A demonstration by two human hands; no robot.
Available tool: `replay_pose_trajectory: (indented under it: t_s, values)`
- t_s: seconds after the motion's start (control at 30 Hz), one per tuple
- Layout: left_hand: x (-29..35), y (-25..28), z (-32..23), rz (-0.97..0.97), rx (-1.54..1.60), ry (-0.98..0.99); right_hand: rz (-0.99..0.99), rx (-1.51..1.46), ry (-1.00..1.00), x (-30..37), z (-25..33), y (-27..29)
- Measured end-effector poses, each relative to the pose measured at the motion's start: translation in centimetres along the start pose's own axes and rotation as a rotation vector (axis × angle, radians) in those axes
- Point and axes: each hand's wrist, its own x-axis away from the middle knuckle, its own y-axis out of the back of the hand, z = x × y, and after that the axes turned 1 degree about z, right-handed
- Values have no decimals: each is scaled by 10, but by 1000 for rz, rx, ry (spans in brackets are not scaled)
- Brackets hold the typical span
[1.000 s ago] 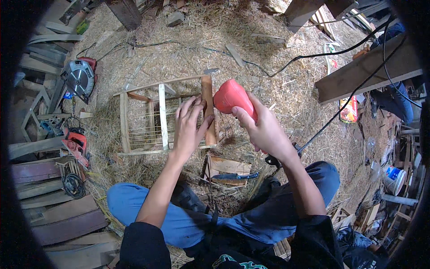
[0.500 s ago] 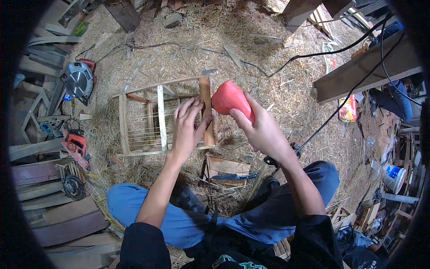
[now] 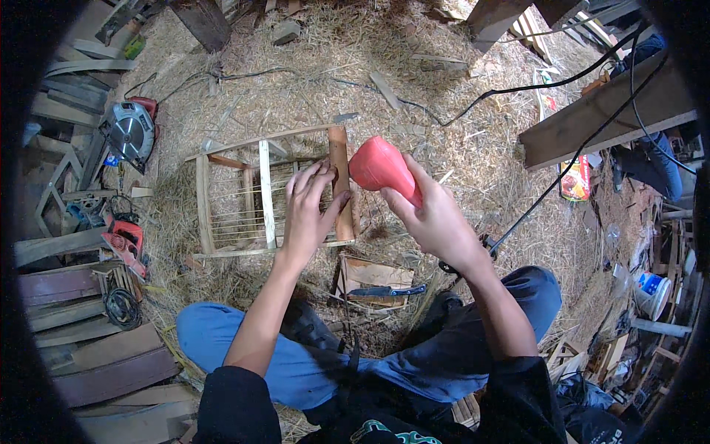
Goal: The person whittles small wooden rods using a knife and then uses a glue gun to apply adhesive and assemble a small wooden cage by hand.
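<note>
A small wooden frame with slats and thin rods lies on the straw-strewn ground in front of me. My left hand grips its right end, thumb across the brown board and fingers bent at the board's inner edge. In my right hand is a red corded power tool with a rounded body. The tool's broad end is at the outer side of that board. Its underside is hidden, so I cannot tell whether it touches the wood.
A knife lies on a small wooden piece before my crossed legs. To the left are a circular saw, a red power tool and stacked boards. A black cable runs right, near a thick beam and a white bucket.
The red power tool and my right hand have shifted very slightly. My left hand and the wooden frame stay in place.
</note>
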Motion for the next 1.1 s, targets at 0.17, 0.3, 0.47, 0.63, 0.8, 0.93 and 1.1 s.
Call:
replay_pose_trajectory:
  t_s: [0.17,0.3,0.47,0.63,0.8,0.93,1.1]
  values:
    - [-1,1,-4,13,2,7,-7,49,-7,3,2,2]
    - [-1,1,-3,11,16,7,-14,51,16,3,5,3]
    - [-1,1,-4,-3,-5,4,-13,49,13,3,3,3]
    - [0,1,-1,11,-2,-6,-18,46,23,4,4,3]
    - [0,-2,2,8,-2,-10,-14,61,10,5,6,5]
    - [-2,-2,1,4,5,-11,-30,72,33,6,6,6]
    - [-3,-2,-6,30,-30,25,30,251,30,7,12,8]
